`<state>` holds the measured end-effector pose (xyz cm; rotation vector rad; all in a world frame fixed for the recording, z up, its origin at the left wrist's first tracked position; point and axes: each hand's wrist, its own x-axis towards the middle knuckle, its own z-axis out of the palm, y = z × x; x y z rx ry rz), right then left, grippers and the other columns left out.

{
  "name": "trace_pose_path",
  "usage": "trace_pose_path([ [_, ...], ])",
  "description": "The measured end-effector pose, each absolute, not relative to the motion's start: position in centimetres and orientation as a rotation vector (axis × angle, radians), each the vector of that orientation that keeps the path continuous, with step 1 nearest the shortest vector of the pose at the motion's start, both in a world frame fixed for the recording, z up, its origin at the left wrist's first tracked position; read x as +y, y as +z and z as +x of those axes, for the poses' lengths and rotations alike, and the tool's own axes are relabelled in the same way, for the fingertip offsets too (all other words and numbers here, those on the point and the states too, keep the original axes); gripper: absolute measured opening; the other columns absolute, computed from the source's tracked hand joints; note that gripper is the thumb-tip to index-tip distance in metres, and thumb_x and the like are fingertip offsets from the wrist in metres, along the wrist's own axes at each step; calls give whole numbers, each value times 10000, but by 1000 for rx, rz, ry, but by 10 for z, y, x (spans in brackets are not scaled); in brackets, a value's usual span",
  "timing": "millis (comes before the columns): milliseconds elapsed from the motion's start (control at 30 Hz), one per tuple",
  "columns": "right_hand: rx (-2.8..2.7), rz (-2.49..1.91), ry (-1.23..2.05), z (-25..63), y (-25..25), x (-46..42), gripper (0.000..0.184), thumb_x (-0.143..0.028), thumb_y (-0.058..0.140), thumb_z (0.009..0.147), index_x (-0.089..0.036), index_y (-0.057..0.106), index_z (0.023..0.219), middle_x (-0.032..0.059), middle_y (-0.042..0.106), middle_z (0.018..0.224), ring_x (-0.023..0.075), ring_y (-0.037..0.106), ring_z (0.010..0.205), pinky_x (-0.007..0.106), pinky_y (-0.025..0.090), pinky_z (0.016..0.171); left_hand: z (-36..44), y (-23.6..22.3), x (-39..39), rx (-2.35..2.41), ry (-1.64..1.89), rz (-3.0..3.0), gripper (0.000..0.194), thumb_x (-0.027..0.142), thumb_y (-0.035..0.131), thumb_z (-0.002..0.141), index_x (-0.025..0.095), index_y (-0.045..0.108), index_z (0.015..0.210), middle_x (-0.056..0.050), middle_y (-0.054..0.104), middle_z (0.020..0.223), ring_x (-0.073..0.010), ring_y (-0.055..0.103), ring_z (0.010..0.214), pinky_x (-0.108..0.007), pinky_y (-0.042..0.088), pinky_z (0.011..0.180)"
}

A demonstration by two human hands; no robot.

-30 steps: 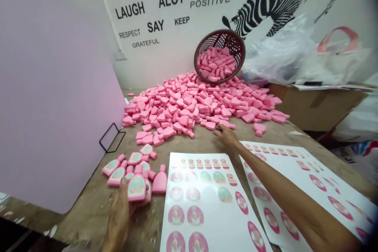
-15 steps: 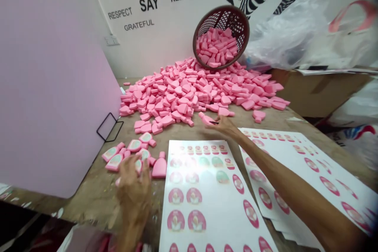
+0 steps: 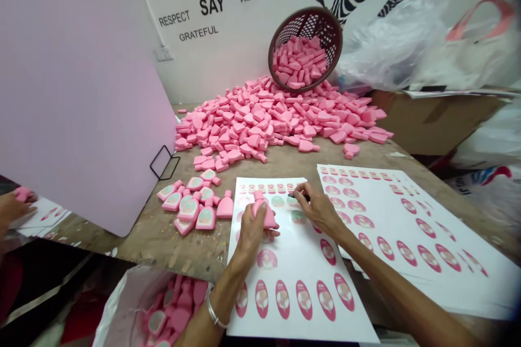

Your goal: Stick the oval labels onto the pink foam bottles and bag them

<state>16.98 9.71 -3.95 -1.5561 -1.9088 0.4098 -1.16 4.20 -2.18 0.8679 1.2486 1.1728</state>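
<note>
My left hand [image 3: 254, 230], wearing a silver bangle, grips a plain pink bottle-shaped piece [image 3: 265, 216] upright over a sticker sheet [image 3: 293, 249]. My right hand [image 3: 316, 205] is closed on a thin dark pointed tool [image 3: 291, 195]; its exact kind is hard to make out. The tool's tip is at the pale green round stickers [image 3: 278, 201] near the sheet's top. Left of the sheet lie several pink pieces with labels [image 3: 205, 218], some overlapping, and one unlabelled piece [image 3: 225, 206].
A large heap of pink pieces [image 3: 260, 124] spreads below a tipped brown basket [image 3: 305, 49]. More sticker sheets [image 3: 378, 206] lie at right. A pale panel [image 3: 81, 92] stands at left, with another person's hand [image 3: 14, 209] beyond it. Below the table edge is an open bag [image 3: 118, 303] of pieces.
My left hand moved right from the labelled pieces to above the sheet and now holds a pink piece. My right hand came back from the heap to the sheet's stickers.
</note>
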Motion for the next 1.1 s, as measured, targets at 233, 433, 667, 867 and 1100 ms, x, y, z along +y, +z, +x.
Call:
trace_pose_path([
  [233, -2045, -1530, 201, 163, -61, 117, 128, -290, 487, 870, -215, 583, 830, 56, 681, 843, 228, 574, 851, 344, 315, 762, -9, -29, 70, 1232, 1106, 967, 504, 608, 646, 715, 153, 536, 901, 22, 538, 608, -138, 612, 468, -215, 490, 438],
  [433, -2076, -1520, 176, 162, -65, 118, 120, -260, 485, 856, -208, 564, 783, 49, 659, 781, 209, 572, 810, 324, 309, 756, -11, -34, 71, 1218, 1109, 997, 497, 630, 615, 729, 165, 523, 879, 22, 533, 659, -135, 620, 493, -235, 521, 478],
  [667, -2028, -1511, 244, 163, -62, 118, 131, -313, 518, 828, -216, 548, 744, 30, 656, 755, 193, 577, 753, 303, 349, 717, -10, -38, 72, 1230, 1122, 1042, 478, 623, 606, 743, 168, 519, 863, 36, 507, 657, -131, 616, 495, -233, 525, 476],
  [867, -1960, -1532, 232, 163, -63, 115, 130, -322, 515, 840, -210, 564, 795, 50, 663, 794, 213, 573, 786, 343, 345, 772, -10, -38, 72, 1227, 1115, 1054, 490, 631, 595, 747, 165, 520, 875, 36, 501, 671, -125, 610, 493, -240, 530, 491],
  [1100, -1914, -1531, 343, 157, -61, 116, 184, -382, 616, 762, -212, 556, 721, 38, 641, 739, 196, 559, 715, 336, 367, 730, -10, -39, 72, 1227, 1120, 1053, 475, 618, 582, 770, 161, 518, 882, 29, 508, 689, -124, 606, 481, -250, 530, 490],
])
